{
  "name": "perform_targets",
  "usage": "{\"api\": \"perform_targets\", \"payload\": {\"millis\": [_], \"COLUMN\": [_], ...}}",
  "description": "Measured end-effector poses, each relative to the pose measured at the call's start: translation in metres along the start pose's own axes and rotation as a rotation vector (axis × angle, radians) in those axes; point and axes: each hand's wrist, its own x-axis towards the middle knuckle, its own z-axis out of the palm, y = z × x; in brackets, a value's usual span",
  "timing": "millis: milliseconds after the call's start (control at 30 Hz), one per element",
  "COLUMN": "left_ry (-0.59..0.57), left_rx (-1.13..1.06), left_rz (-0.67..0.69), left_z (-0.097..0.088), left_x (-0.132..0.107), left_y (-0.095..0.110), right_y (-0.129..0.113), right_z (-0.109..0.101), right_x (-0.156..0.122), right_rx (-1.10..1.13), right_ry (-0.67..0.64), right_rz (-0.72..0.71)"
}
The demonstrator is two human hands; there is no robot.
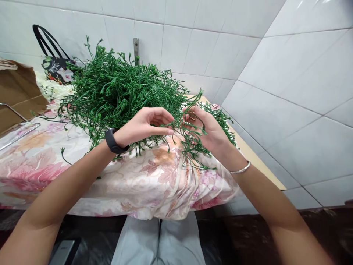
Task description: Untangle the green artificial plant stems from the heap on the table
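Note:
Several thin green stems [196, 98] with small forked tips, like artificial flower stems, are between my two hands over the table. My left hand [140, 125], with a black band on the wrist, has thumb and fingers pinched at the left end of these stems. My right hand [211, 129], wearing a silver bangle, curls its fingers around them, some sprigs sticking up past the fingertips and others hanging below. Behind my left hand rises a large tangled heap of the same green stems [129, 86]. A smaller bunch [222, 121] lies behind my right hand.
A floral cloth [165, 184] covers the table, bunched at the front; bare tabletop [256, 160] shows at right. White flowers [56, 90], a floral bag [56, 66], brown paper or cardboard [19, 92] and a metal wire frame [24, 134] are at left. Tiled walls stand behind and right.

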Motion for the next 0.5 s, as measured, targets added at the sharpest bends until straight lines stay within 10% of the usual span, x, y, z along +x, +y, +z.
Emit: {"api": "perform_targets", "payload": {"millis": [267,500], "left_ry": [0.257,0.225], "left_rx": [-0.062,0.239], "left_rz": [0.111,0.202], "left_z": [-0.0015,0.0045], "left_x": [0.0038,-0.0016], "left_y": [-0.0056,0.0018], "right_y": [0.0043,0.0071], "right_z": [-0.0007,0.0039], "right_x": [0.0009,-0.0037], "right_rx": [-0.01,-0.096], "right_ry": [-0.128,-0.192], "right_rz": [-0.129,-0.079]}}
